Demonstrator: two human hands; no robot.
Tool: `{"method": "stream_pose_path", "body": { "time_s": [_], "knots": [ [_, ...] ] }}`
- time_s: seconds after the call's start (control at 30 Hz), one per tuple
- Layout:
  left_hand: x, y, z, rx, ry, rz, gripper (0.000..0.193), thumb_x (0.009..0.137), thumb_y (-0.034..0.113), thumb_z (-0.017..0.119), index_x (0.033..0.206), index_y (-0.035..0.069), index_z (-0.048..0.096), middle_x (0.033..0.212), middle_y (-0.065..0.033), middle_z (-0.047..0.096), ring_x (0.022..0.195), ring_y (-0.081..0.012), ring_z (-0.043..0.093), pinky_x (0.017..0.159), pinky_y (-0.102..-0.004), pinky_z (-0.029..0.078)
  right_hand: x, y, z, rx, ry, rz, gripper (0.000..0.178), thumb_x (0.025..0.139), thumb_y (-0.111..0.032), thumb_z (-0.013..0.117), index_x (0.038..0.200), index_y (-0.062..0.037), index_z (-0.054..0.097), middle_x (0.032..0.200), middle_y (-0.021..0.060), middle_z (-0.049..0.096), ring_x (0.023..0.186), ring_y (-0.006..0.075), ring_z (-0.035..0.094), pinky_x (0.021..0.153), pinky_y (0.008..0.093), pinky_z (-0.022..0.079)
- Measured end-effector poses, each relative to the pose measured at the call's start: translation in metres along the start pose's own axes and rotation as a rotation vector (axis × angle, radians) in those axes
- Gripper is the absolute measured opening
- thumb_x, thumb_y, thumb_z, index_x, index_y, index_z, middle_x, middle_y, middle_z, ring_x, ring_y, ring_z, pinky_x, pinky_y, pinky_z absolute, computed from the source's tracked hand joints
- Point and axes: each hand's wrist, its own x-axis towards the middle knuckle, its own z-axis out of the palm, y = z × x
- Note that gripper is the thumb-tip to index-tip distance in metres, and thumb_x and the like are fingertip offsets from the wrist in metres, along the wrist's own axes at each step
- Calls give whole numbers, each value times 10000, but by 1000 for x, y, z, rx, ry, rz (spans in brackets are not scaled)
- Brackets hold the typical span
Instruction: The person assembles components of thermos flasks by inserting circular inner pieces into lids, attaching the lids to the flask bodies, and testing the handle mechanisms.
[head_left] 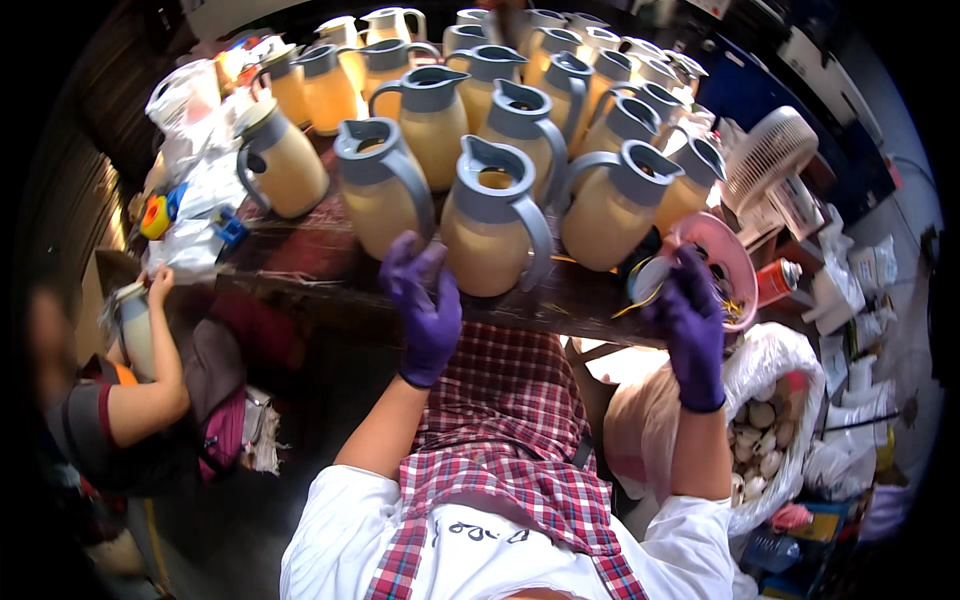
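Note:
Several cream jugs with grey collars and handles crowd the dark wooden table. My left hand [425,315], in a purple glove, is raised at the table's front edge, fingers apart and with nothing visible in it. It is nearest to the front jug [485,245], whose top is open, and to another open jug [380,195] just left of it. My right hand [692,325], also gloved, is bent in front of a pink basin [738,262]. Its fingers are curled by a thin yellow strand [638,303] and a pale round piece [650,280]; what they grip is partly hidden.
A large bag-lined bin [805,375] holding whitish round parts stands below right. Beyond the basin are a red can [778,280] and a white fan [768,160]. Plastic bags [195,190] lie on the table's left. At lower left a seated person [130,400] holds another jug [137,330].

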Motion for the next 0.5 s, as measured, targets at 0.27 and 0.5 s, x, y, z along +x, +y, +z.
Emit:
{"method": "stream_pose_path", "body": {
  "time_s": [0.27, 0.5],
  "knots": [
    [31, -86, 10, -350, -40, -549, 412, 927, 125, 724, 1301, -4, 607, 1159, -129, 682, 1086, -237, 628, 959, -370, 481, -12, 77, 137, 190, -518, 266, 330, 1000, -31, 594, 1329, -6, 579, 1125, 86, 678, 979, 158, 682, 853, 289, 570],
    [14, -62, -65, -798, -12, -580, 296, 1020, 185, 668, 1266, 28, 618, 1126, -48, 676, 1034, -113, 621, 946, -288, 487, 45, 149, 154, 233, -312, 121, 247, 993, -16, 601, 1238, 14, 602, 1127, 110, 693, 1022, 194, 691, 907, 341, 585]
  ]
}}
